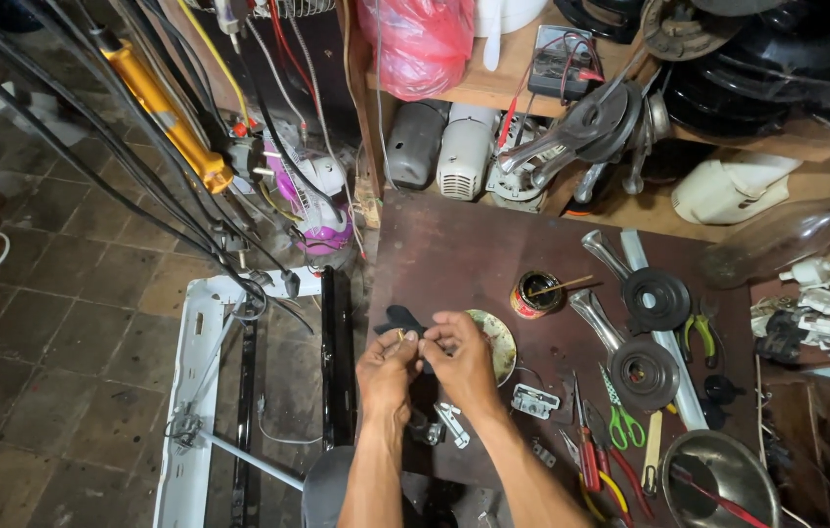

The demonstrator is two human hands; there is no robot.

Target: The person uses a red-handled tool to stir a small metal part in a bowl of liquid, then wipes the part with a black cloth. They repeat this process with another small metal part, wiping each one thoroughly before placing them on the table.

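My left hand (388, 370) and my right hand (461, 360) meet over the near left part of a dark brown worktop (454, 254). Between their fingertips they pinch a thin yellowish wire end (402, 335). A small black part (398, 319) lies just behind the left hand. Behind the right hand sits a round worn dish (499, 342). Below my hands lie small grey metal pieces (451, 422).
A small tin with a stick in it (535, 294), two black round motor parts on metal arms (656, 298), green-handled scissors (618, 416), red-handled pliers (587, 455) and a steel bowl (721, 476) crowd the right side. Cables (131, 147) hang at left over a white frame (195, 391) on the tiled floor.
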